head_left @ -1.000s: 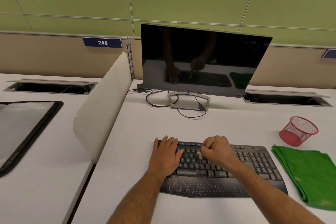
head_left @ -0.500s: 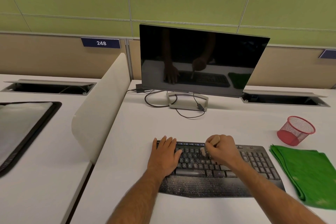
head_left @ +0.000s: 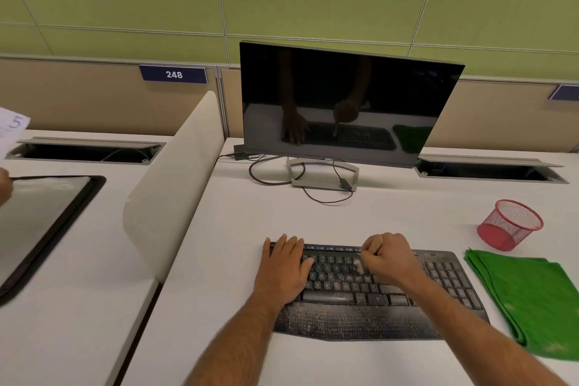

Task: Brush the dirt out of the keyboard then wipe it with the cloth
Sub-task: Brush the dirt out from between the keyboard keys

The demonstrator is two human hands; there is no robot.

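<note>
Head view. Keyboard (head_left: 369,294) lay on the desk (head_left: 238,260) before the monitor (head_left: 351,103), cloth (head_left: 529,301) just right of it. Left hand (head_left: 283,271) pressed flat, fingers spread, on the left keys; right hand (head_left: 390,257) was curled round a brush (head_left: 360,266), bristles on the middle rows. Risk, as I judged it: hard strokes could push grit deeper. Palm rest was thick with pale specks (keys dusty too).

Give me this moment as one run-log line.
step: brushing | left hand: flat on keyboard | right hand: grips brush on keys | cloth: untouched, right of keyboard
</note>
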